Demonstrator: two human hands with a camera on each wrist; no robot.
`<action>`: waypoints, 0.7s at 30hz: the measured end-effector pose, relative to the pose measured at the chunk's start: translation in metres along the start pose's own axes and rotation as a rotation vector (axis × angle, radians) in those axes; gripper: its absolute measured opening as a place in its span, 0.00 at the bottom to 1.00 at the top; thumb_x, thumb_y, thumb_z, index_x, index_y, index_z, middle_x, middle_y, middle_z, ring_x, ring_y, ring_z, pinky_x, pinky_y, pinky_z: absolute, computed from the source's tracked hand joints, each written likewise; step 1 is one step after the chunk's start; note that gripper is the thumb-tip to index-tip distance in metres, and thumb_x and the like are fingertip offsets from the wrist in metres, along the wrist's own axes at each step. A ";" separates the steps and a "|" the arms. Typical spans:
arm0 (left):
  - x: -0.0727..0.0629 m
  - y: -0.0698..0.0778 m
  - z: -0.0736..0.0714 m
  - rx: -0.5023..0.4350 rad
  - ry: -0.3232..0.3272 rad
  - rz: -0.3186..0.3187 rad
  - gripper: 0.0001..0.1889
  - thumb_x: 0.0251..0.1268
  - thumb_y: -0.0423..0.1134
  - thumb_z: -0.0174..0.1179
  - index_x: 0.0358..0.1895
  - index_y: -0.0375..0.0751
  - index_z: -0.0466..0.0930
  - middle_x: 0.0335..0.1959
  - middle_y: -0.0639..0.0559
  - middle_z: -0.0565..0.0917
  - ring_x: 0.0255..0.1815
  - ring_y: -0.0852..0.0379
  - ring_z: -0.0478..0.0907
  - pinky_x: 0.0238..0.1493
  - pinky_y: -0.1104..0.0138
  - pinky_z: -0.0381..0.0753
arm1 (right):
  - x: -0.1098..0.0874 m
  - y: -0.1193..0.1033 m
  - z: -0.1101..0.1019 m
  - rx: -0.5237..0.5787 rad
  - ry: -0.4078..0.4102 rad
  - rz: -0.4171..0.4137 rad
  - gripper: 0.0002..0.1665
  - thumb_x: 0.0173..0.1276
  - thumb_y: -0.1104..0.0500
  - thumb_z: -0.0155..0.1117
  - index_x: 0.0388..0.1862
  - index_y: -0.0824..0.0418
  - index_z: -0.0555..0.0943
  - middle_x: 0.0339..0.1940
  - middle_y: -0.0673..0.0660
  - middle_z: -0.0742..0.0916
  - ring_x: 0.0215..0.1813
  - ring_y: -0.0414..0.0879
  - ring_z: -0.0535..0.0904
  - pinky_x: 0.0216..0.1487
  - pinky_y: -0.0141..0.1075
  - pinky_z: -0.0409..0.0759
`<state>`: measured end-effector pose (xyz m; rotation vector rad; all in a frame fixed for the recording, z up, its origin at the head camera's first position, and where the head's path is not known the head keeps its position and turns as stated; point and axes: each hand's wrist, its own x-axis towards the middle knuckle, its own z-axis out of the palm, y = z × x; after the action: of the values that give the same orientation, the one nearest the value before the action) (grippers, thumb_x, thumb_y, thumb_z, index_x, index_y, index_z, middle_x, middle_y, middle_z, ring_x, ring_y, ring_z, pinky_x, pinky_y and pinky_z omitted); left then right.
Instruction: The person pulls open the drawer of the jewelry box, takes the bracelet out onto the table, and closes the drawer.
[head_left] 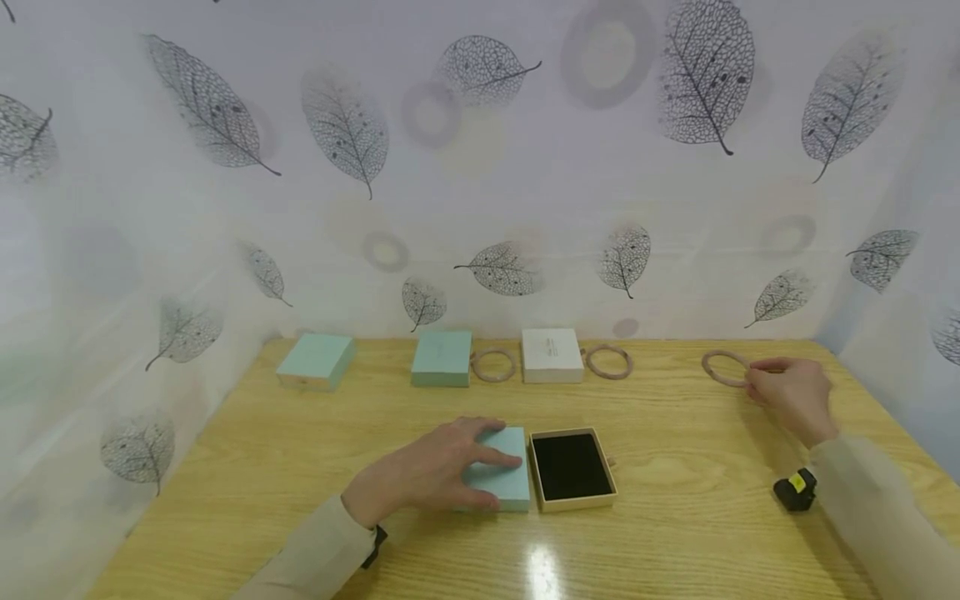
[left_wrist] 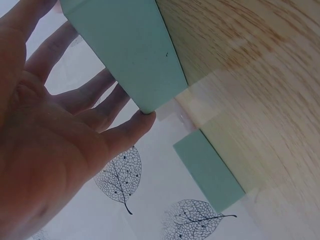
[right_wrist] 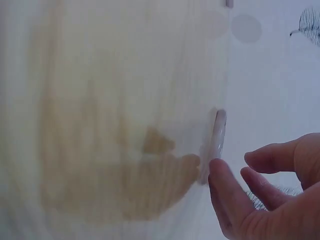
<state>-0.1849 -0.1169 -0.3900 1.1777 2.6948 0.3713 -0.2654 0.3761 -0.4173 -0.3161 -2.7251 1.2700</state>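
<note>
My left hand (head_left: 427,471) lies over a pale teal box (head_left: 512,492) near the front of the table, fingers spread across its top. In the left wrist view the little finger touches a top corner of this teal box (left_wrist: 130,55). Right beside it is an open box base (head_left: 573,467) with a black lining. At the far right, my right hand (head_left: 795,396) reaches to a pinkish bangle (head_left: 723,368) lying on the table. In the right wrist view one fingertip overlaps the bangle (right_wrist: 218,135), while the other fingers stand apart from it.
Along the back stand two teal boxes (head_left: 315,362) (head_left: 441,358) and a white box (head_left: 552,354). Two more bangles (head_left: 493,367) (head_left: 609,362) lie between and beside them. A leaf-patterned sheet (head_left: 480,183) rises behind the wooden table (head_left: 675,533).
</note>
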 end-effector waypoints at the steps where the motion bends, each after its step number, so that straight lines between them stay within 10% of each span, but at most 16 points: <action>1: 0.000 -0.001 0.000 0.003 -0.003 -0.003 0.27 0.65 0.56 0.69 0.68 0.63 0.79 0.78 0.43 0.68 0.77 0.43 0.67 0.76 0.48 0.70 | -0.003 -0.002 0.003 -0.015 -0.005 -0.044 0.30 0.76 0.57 0.55 0.64 0.83 0.73 0.33 0.60 0.91 0.24 0.29 0.84 0.29 0.28 0.84; 5: 0.001 -0.004 0.000 0.020 -0.004 0.002 0.27 0.64 0.56 0.69 0.68 0.63 0.79 0.78 0.44 0.68 0.77 0.44 0.68 0.76 0.49 0.70 | -0.016 -0.020 0.019 -0.061 -0.077 -0.143 0.28 0.78 0.55 0.55 0.61 0.81 0.76 0.45 0.75 0.88 0.27 0.35 0.88 0.31 0.32 0.87; 21: 0.004 -0.017 0.000 0.069 0.019 0.054 0.27 0.65 0.58 0.67 0.68 0.65 0.78 0.77 0.44 0.70 0.76 0.45 0.69 0.74 0.47 0.71 | -0.087 -0.080 0.092 0.200 -0.697 -0.137 0.22 0.74 0.61 0.63 0.58 0.77 0.79 0.44 0.63 0.91 0.41 0.48 0.88 0.38 0.40 0.90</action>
<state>-0.1995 -0.1253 -0.3957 1.2743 2.7174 0.3005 -0.2098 0.2371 -0.4160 0.4083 -3.0170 1.8656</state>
